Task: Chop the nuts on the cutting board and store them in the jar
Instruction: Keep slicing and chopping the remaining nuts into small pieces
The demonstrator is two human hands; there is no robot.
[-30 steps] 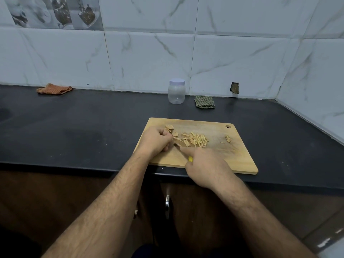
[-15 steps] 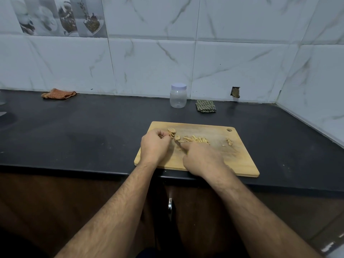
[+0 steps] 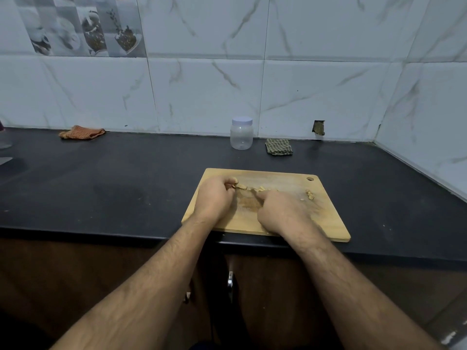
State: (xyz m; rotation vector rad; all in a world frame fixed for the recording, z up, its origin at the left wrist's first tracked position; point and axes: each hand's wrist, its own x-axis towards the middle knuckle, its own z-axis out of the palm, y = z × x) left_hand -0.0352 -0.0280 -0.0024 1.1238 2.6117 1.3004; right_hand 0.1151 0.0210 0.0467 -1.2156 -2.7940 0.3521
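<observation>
Countertop point(image 3: 126, 188) black, matte, smudged; white marble-veined wall tiles point(image 3: 207, 97) behind, one printed tile panel at 11 o'clock. Wooden cutting board point(image 3: 328, 223) rectangular, pale, scuffed, hanging hole at its 1 o'clock corner. Nuts point(image 3: 252, 188) pale, part sliced, strewn between both hands; few stray pieces at 3 o'clock. Left hand point(image 3: 214, 198) curled, fingertips pinching whole nuts. Right hand point(image 3: 283, 213) closed in a fist; contents cannot be told. Clear plastic jar point(image 3: 241, 135) at 12 o'clock, lilac lid on, no legible label. Folded checked cloth point(image 3: 278, 147) beside; orange cloth point(image 3: 82, 132) at 10 o'clock.

Two bare, hairy forearms, no sleeves, no rings or watch visible
</observation>
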